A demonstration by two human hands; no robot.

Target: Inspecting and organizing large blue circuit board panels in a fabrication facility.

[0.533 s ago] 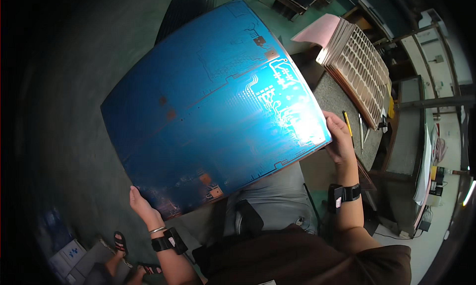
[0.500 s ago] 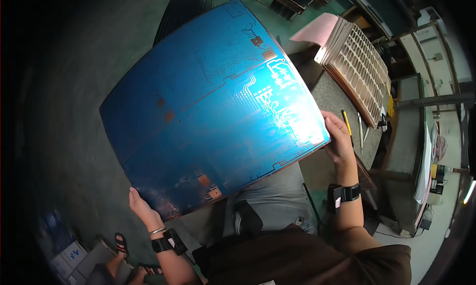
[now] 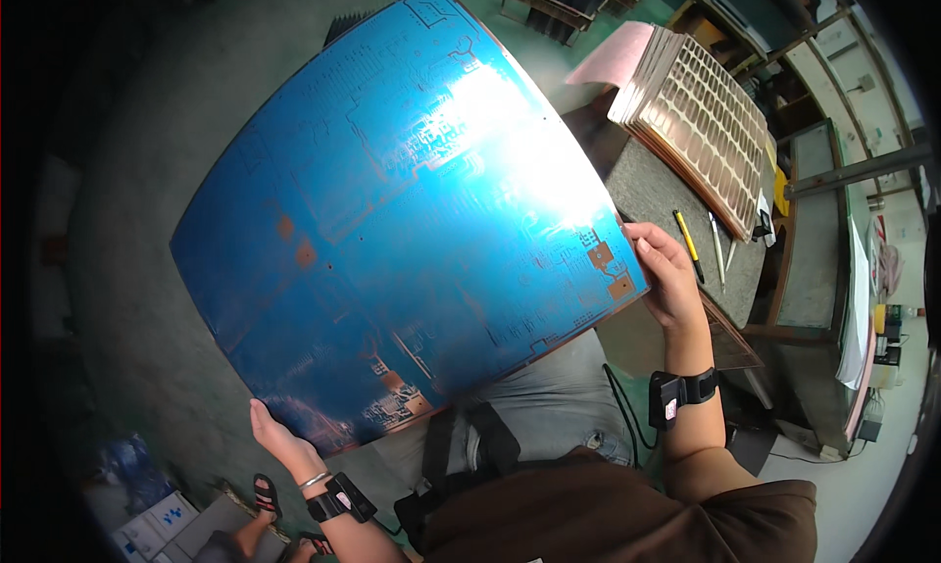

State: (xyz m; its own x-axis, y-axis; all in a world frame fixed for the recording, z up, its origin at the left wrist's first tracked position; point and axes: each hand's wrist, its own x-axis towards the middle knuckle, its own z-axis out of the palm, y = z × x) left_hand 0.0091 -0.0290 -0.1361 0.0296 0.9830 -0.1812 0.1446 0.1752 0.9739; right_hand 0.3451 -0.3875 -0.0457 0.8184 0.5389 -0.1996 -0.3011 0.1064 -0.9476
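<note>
A large blue circuit board panel (image 3: 392,259) with copper-coloured patches and fine trace lines is held up over my lap. Bright glare covers its upper right part. My left hand (image 3: 279,438) grips the near left edge, its fingers mostly hidden beneath the panel. On the right edge, near the lower corner, my right hand (image 3: 667,274) is closed, with fingers on the edge and the rest behind it. Both wrists wear black strapped devices.
To the right, a stack of panels (image 3: 696,122) with a pink sheet (image 3: 613,58) lies on a grey table (image 3: 652,186), beside a yellow pen (image 3: 688,244) and a white pen (image 3: 717,249). Another person's sandalled foot (image 3: 265,497) is at lower left, near white boxes (image 3: 157,529). A dark rack stands behind the panel.
The panel has tilted and shifted slightly left, so the glare moved from its lower right toward the upper right and now covers more of it. Both hands keep their grip.
</note>
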